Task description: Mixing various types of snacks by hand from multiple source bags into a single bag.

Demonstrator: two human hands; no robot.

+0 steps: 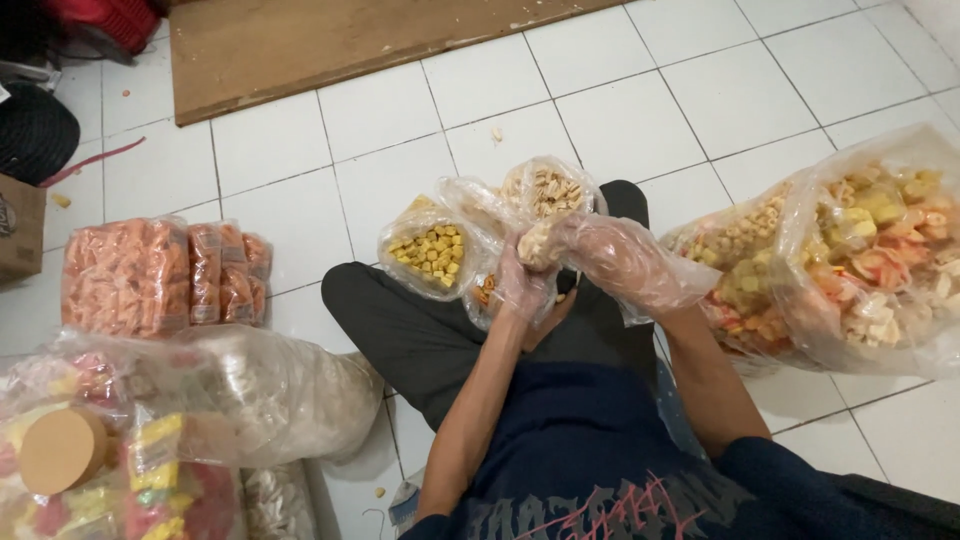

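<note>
- Right hand (610, 255), in a loose clear plastic glove, fingers closed around a clump of pale crackers (537, 243) above the lap.
- Left hand (522, 285), also gloved, curled around the mouth of a small clear bag (487, 293) just below the right hand; orange pieces faintly visible inside, contents otherwise hard to make out.
- Bag of yellow cube snacks (432, 250), open-topped, resting against the crossed legs (420, 330) at left of the hands.
- Bag of beige curled crackers (548, 188), open, just behind the hands, touching the yellow bag's plastic.
- Large clear sack of mixed snacks (860, 255) at right on the tiled floor (640, 110): pale, yellow, pink and orange pieces; cut off by the right edge.
- Stack of sealed packets of orange snacks (160, 275) at left, well apart from the hands.
- Big plastic bag of pale ring-shaped crackers (290, 390) lower left, partly covered by bags of coloured snacks (150, 480); round tan lid (60, 450) among them, its container hidden.
- Wooden board (330, 40) along the top; stray crumbs on the tiles nearby.
- Cardboard box (20, 225), dark round object (35, 130) and red object (110, 20) at upper left, all cut off by the frame and hard to identify.
- Fingertips of both hands blurred by the wrinkled gloves.
</note>
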